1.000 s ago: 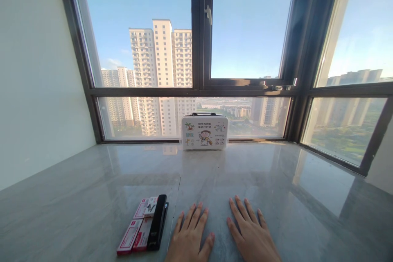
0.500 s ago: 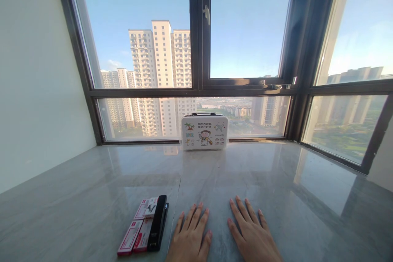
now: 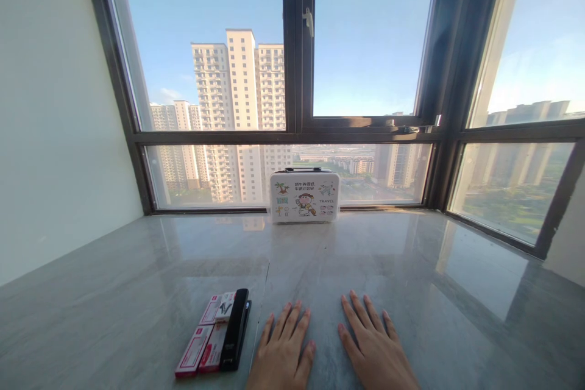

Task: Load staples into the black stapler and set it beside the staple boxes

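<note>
My left hand (image 3: pixel 284 347) lies flat on the grey marble sill (image 3: pixel 150 292), its fingers a little apart and nothing in it. To its right, my right hand (image 3: pixel 372 341) rests palm down on the same surface, fingers spread and holding nothing. Nearest to my left hand, on its left side, lies a black stapler (image 3: pixel 236 330). Against the stapler's left side are several small red and white boxes (image 3: pixel 194 350). A smaller white box with a dark staple-like picture (image 3: pixel 224 308) sits at the upper end of this group.
A white case with a cartoon cow and a black handle (image 3: pixel 304 198) stands upright at the back, by the window. Dark window frames (image 3: pixel 292 137) border the sill at the back and right. A pale wall (image 3: pixel 59 134) closes off the left side.
</note>
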Demonstrator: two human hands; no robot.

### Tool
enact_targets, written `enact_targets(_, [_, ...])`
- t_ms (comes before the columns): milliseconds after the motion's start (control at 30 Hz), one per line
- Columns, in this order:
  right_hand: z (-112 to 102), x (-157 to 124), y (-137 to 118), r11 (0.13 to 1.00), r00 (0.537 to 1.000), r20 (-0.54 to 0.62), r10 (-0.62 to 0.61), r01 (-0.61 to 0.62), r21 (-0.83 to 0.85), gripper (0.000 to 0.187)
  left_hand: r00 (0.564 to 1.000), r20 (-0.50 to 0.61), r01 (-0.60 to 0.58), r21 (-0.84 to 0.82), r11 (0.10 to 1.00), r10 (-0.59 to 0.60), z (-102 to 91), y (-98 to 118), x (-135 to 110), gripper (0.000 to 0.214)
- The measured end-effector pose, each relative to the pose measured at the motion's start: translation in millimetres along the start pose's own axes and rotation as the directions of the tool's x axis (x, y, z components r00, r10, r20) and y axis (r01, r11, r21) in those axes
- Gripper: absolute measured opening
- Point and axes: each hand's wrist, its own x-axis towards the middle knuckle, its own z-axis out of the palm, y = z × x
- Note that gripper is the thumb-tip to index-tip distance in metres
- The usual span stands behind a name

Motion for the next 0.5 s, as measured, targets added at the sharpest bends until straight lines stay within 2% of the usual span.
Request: enact_targets(500, [-3.2,-2.5,-1.0,0.999,1.000,-0.008,0.000,0.000,0.039,0.063,1.000,-0.006,-0.001,0.017,1.000,0.001,2.2,-0.3,0.4,0.054])
